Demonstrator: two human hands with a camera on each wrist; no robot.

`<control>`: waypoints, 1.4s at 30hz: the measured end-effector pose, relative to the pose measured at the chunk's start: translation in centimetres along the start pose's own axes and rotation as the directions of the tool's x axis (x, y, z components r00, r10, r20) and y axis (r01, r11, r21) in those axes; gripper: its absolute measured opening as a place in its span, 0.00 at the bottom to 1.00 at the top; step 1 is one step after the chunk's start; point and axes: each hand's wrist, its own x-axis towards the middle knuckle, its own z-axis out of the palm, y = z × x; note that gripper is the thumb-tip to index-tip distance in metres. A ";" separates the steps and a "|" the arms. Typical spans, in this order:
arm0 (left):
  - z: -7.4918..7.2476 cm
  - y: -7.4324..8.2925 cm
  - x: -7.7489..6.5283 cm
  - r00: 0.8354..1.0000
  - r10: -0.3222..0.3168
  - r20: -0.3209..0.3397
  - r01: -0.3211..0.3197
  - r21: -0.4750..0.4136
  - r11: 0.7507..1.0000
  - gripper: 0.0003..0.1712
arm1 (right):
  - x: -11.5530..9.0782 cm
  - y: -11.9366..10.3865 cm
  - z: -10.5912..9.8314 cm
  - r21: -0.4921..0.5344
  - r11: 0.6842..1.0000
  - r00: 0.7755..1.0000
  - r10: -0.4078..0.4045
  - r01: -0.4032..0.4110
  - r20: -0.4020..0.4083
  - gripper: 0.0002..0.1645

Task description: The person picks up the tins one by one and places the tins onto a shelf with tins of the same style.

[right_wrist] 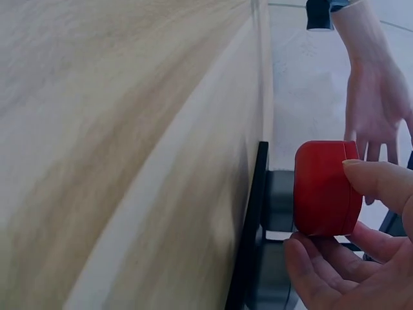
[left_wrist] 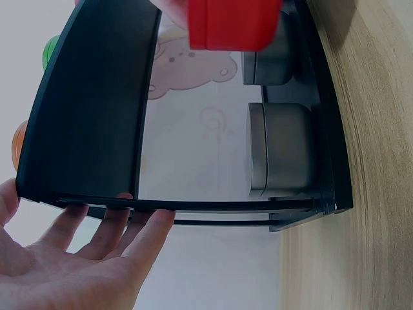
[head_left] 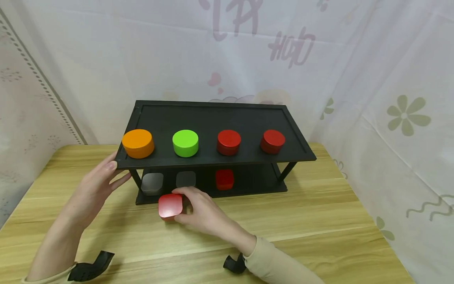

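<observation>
My right hand [head_left: 203, 209] pinches a red square tin [head_left: 170, 206] with rounded corners between thumb and fingers, in front of the lower shelf's left part. The right wrist view shows the tin [right_wrist: 322, 187] with its lid seam near the thumb. My left hand [head_left: 93, 189] holds the left end of a black two-tier shelf [head_left: 213, 118], thumb at the front corner of the upper board and fingers reaching beneath it. On the lower board stand two grey square tins [head_left: 152, 183] and another red square tin [head_left: 224, 179].
Along the upper board's front stand an orange round tin [head_left: 138, 144], a green round tin [head_left: 185, 143] and two red round tins [head_left: 228, 142]. The shelf rests on a wooden table [head_left: 319, 221]. A patterned white curtain [head_left: 170, 51] hangs behind.
</observation>
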 end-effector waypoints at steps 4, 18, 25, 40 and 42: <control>0.0 0.1 0.0 1.000 -0.009 -0.002 0.009 0.002 1.000 0.27 | -0.4 0.3 -1.0 0.080 0.997 1.000 -0.001 0.001 0.002 0.35; 0.0 0.1 -0.1 1.000 -0.026 -0.009 0.026 0.013 1.000 0.27 | -1.7 1.6 -3.3 0.162 0.987 1.000 0.013 -0.012 -0.006 0.37; 0.0 0.2 0.0 0.999 -0.047 -0.014 0.048 0.035 0.998 0.27 | -2.2 2.4 -4.3 0.186 0.982 1.000 0.020 -0.017 -0.011 0.37; 0.0 0.1 0.0 0.999 -0.032 -0.001 0.032 0.019 0.999 0.27 | -3.7 4.1 -6.7 0.168 0.985 0.999 0.039 -0.034 -0.030 0.37; 0.0 0.1 0.0 0.999 -0.032 -0.001 0.032 0.019 0.999 0.27 | -3.9 4.3 -7.0 0.175 0.984 0.999 0.042 -0.036 -0.031 0.37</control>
